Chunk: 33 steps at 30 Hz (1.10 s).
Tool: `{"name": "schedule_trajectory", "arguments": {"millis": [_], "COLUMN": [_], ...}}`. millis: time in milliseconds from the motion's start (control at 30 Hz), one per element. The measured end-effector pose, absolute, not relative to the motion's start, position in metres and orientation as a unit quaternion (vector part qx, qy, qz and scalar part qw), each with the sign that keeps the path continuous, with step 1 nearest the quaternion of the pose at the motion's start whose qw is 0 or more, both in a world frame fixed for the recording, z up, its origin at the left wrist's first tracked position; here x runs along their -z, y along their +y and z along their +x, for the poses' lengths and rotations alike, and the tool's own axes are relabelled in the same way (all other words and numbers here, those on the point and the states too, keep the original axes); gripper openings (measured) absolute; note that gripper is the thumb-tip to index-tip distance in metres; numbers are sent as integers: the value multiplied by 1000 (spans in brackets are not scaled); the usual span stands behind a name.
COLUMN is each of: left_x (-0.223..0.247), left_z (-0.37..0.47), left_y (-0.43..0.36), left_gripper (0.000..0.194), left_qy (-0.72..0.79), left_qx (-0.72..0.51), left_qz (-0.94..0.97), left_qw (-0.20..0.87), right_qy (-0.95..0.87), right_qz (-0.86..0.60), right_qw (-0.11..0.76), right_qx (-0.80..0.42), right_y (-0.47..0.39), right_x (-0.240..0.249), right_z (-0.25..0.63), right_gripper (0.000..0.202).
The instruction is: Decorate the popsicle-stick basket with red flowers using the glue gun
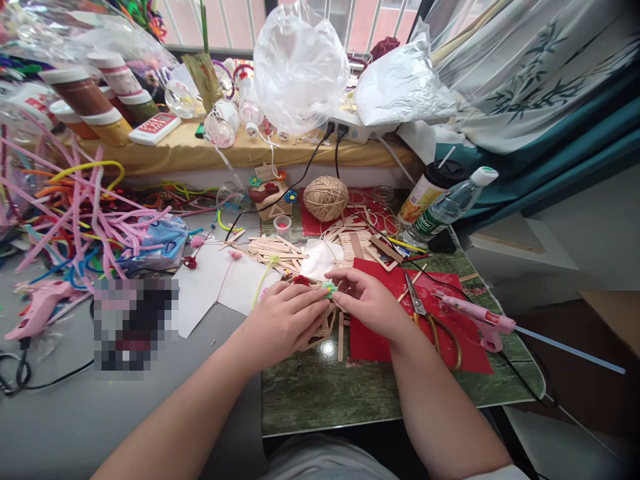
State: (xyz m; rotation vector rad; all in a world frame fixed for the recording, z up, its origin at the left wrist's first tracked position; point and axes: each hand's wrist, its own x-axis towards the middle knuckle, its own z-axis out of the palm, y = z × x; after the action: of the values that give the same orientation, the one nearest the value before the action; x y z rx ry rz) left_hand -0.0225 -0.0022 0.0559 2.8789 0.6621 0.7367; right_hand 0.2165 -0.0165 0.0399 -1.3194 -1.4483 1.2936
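Observation:
My left hand [287, 320] curls over a small twine-wrapped craft piece [326, 328], gripping it and covering much of it. A teal pipe-cleaner flower [329, 289] with a yellow centre sits at its fingertips, on the upper side of the piece. A red flower [301, 280] shows just above the knuckles. From the right, my right hand [370, 303] reaches in. Its thumb touches or nearly touches the teal flower, while the index finger stretches above with a gap between them. Whether twine alone forms the piece is hidden.
Craft sticks [277, 252], a twine ball [326, 199] and white paper [200, 293] lie beyond my hands. Scissors [425, 317] rest on red paper [370, 333], beside a pink glue gun [480, 313]. A bottle [450, 207] stands behind. Pink pipe cleaners [85, 207] and another glue gun [43, 303] are left.

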Motion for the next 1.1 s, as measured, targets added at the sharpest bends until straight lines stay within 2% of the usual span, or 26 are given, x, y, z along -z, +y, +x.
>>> {"name": "schedule_trajectory", "arguments": {"millis": [167,367,667,833,1100], "left_x": [-58,-60,-58,-60,-60], "left_z": [-24,-26,-25,-24,-24], "left_y": [-2,-1,-4,-3,-3], "left_gripper": [31,18,26,23,23], "left_qy": [237,245,225,230,234], "left_qx": [-250,-227,-227,-218,-204], "left_qz": [936,938,944,943,944], "left_qw": [71,96,87,101,112], "right_qy": [-566,-522,-529,-513,-540], "right_qz": [-531,-564,-563,-551,-556], "right_qw": [396,366,393,360,366], "right_qx": [-491,-526,-499,-551,-515], "right_y": [-18,-20,-16,-18,-15], "right_x": [-45,-46,-37,-39,-31], "right_z": [212,207,207,212,211], "right_gripper": [23,28,24,34,30]}}
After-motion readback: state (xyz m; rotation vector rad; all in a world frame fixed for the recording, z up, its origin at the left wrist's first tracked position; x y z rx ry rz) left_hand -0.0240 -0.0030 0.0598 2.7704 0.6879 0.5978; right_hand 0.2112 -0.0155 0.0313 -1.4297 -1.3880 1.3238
